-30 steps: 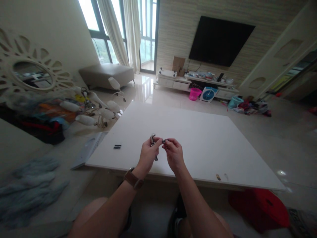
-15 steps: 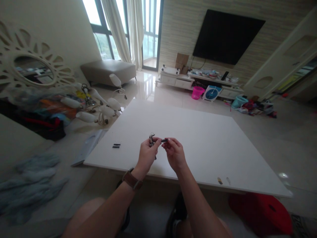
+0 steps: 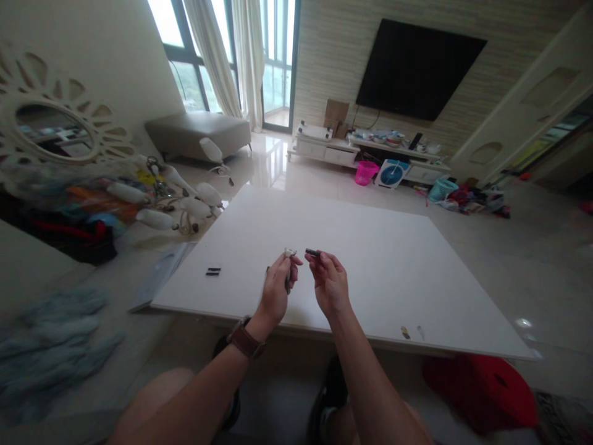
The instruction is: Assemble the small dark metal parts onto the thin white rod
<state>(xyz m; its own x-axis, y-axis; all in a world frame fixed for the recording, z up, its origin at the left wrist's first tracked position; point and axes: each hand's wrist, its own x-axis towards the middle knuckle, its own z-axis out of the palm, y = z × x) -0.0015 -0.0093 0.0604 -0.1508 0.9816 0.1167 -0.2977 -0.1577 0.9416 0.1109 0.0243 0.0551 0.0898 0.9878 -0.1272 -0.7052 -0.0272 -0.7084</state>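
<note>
My left hand [image 3: 278, 284] is closed around a small tool with a silvery metal head [image 3: 290, 252] and a dark handle. The palm and fingers hide much of that handle. Between the fingertips of my right hand [image 3: 331, 281] is a short dark stick [image 3: 312, 253], pointing left toward the tool's head. A small gap separates the stick from the tool. Both hands are above the near half of a white table [image 3: 370, 266]. To their left, two short black strips [image 3: 213, 271] lie side by side on the tabletop.
Two small items, one yellowish and dark [image 3: 405, 332] and one pale [image 3: 420, 332], lie near the table's front edge. A red stool-like object [image 3: 482, 392] stands below right. Lamp arms with white shades [image 3: 157, 219] are beside the table's left side.
My hands have drawn apart, separating the stick from the tool. The left hand has turned, swinging the tool's head to the right. The camera view has shifted slightly.
</note>
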